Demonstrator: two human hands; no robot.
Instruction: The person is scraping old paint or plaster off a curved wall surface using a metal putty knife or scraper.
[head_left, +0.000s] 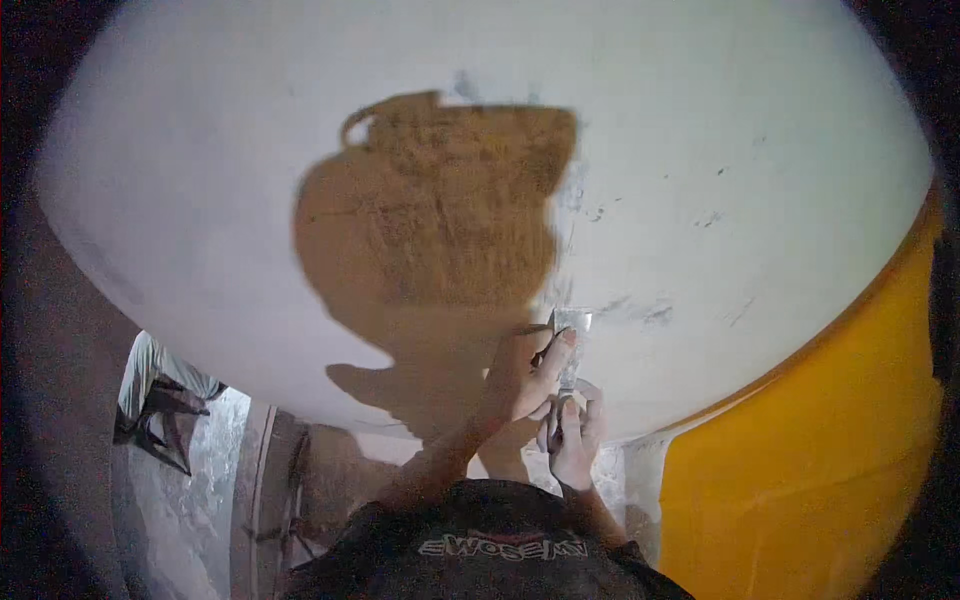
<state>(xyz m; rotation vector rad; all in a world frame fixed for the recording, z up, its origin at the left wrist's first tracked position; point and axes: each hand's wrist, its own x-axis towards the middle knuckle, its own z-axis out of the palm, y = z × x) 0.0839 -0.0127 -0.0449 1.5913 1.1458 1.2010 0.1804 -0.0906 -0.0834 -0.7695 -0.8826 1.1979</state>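
A putty knife (574, 322) with a flat metal blade is upright in front of a large white surface (712, 247). My right hand (576, 442) grips its handle from below. My left hand (538, 367) is higher up, its thumb lying along the blade and its fingers curled behind. A dark, thin edge shows beside the left fingers; I cannot tell whether it is a second tool or the blade's shadow. Grey smears (656, 311) and small dark marks (598, 214) spot the white surface near the blade. Whether the blade touches that surface is unclear.
A brown-looking shadow (427, 225) of a head covers the middle of the white surface. At right stands a yellow surface (787, 480). Lower left, a person's light-coloured trouser legs (161, 364) show above a greyish, stained floor (202, 480), near a dark angular object (165, 435).
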